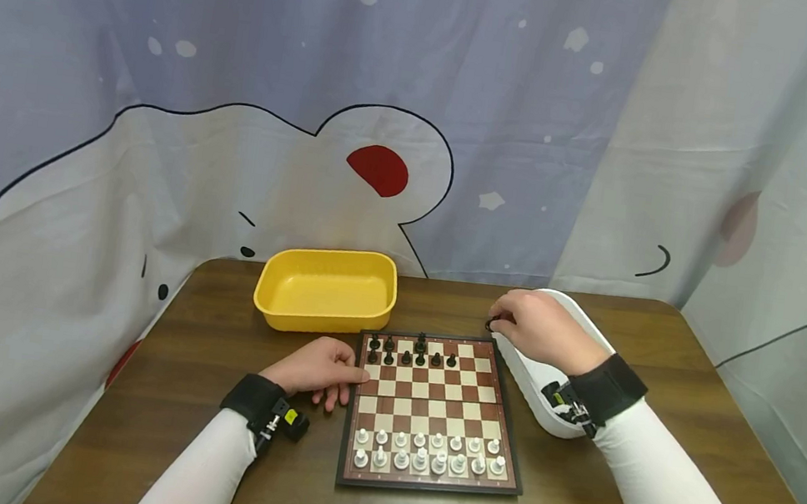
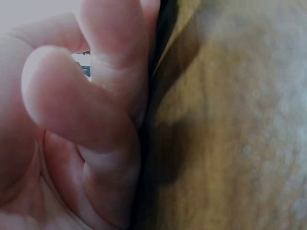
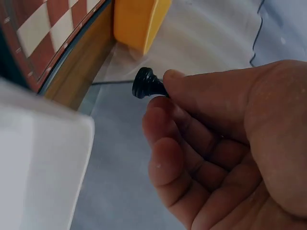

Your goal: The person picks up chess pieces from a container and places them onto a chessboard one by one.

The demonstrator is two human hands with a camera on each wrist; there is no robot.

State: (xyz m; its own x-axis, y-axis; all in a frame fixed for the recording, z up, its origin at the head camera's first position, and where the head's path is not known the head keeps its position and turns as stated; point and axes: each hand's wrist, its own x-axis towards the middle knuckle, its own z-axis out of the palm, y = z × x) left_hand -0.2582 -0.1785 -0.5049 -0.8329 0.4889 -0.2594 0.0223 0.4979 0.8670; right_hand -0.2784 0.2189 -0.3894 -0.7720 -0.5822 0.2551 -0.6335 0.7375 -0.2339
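A folding chessboard (image 1: 430, 405) lies flat on the table with several white chess pieces (image 1: 419, 460) in two rows along its near side. Several black chess pieces (image 1: 421, 358) stand at its far left. My left hand (image 1: 317, 367) holds the board's left edge, one digit on top and the other fingers curled beside it, low by the table. Above the far end of a white tray (image 1: 584, 316), my right hand (image 1: 542, 324) pinches a black chess piece (image 3: 146, 84) between thumb and fingers. Its base points outward; the fingers hide its top, so its kind is unclear.
A yellow tray (image 1: 322, 323) stands behind the board on the left. More black pieces (image 1: 558, 395) lie in the white tray's near end, partly hidden by the right wrist. The wooden table (image 1: 298, 491) backs onto a printed curtain (image 1: 231, 180).
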